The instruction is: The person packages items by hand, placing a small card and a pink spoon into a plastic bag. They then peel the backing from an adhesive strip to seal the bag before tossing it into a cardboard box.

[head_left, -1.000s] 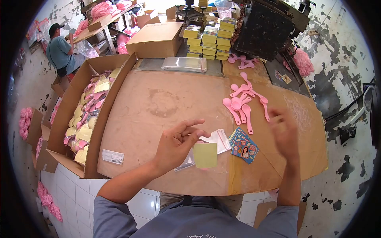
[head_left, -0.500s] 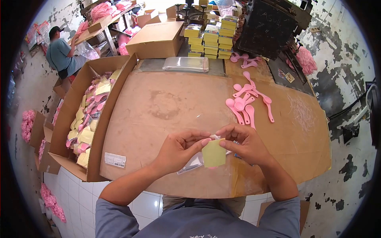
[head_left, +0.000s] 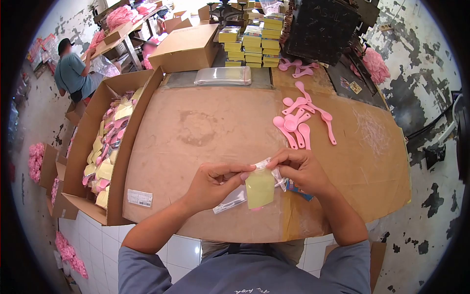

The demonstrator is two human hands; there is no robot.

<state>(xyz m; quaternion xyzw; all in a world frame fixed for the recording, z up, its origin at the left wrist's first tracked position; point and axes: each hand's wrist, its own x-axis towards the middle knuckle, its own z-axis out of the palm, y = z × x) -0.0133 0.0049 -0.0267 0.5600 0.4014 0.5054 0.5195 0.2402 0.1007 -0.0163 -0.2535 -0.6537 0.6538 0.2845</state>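
Observation:
Near the table's front edge, my left hand (head_left: 218, 181) and my right hand (head_left: 299, 170) are both closed, pinching the top corners of a clear plastic bag (head_left: 259, 165). A pale yellow card (head_left: 260, 190) shows inside the bag, with a bit of pink at its lower edge. Flat clear bags (head_left: 229, 202) lie on the table by my left hand. Partly hidden under my right hand is a blue printed card stack (head_left: 299, 191). Several pink spoons (head_left: 293, 122) lie loose beyond my right hand.
A long open carton (head_left: 128, 139) at the left holds several filled bags. At the back are a bundle of clear bags (head_left: 223, 76), a brown box (head_left: 183, 49), stacks of yellow cards (head_left: 252, 46) and a black metal machine (head_left: 320, 29). Another person (head_left: 73, 73) sits far left.
The bag's clear top edge now stands above the yellow card, stretched between my fingers. My hands have shifted slightly left in view, and more of the blue cards shows.

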